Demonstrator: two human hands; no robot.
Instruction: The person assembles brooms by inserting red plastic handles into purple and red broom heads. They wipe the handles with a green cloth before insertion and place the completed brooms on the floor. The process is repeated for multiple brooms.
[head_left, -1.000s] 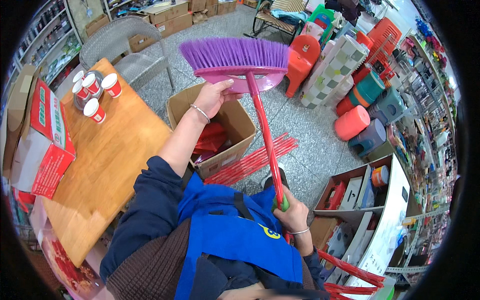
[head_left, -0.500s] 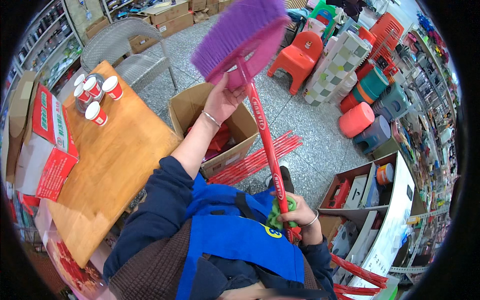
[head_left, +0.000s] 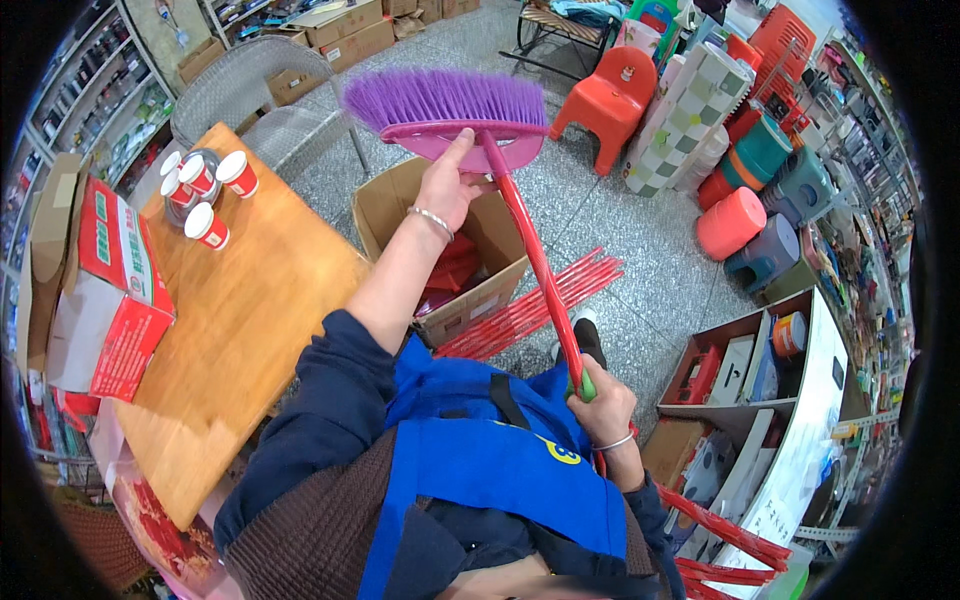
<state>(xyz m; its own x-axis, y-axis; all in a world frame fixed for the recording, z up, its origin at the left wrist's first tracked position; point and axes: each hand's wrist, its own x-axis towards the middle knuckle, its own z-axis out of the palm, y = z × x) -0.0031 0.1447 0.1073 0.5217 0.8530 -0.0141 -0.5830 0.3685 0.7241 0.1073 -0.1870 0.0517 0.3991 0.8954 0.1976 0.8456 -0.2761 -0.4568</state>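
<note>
A broom with a pink-red handle [head_left: 541, 268] and purple bristles [head_left: 450, 97] slants across in front of me, head up and away. My left hand [head_left: 452, 188] grips the pink broom head at its base, thumb laid over the near face. Lower down, my right hand [head_left: 606, 402] is closed round the handle near its bottom end. A bit of green cloth [head_left: 585, 386] shows between those fingers and the handle; most of it is hidden.
Below the broom head stands an open cardboard box [head_left: 388, 205] with red items inside. Several red poles [head_left: 592, 282] lie beside it. Paper cups [head_left: 206, 227] stand on the wooden table [head_left: 270, 290] at left. A red chair [head_left: 612, 100] is ahead; a shelf unit [head_left: 822, 375] stands right.
The broom has turned so its bristles now point up and away, with the head lower in view. My right hand has shifted on the handle and covers most of the green cloth.
</note>
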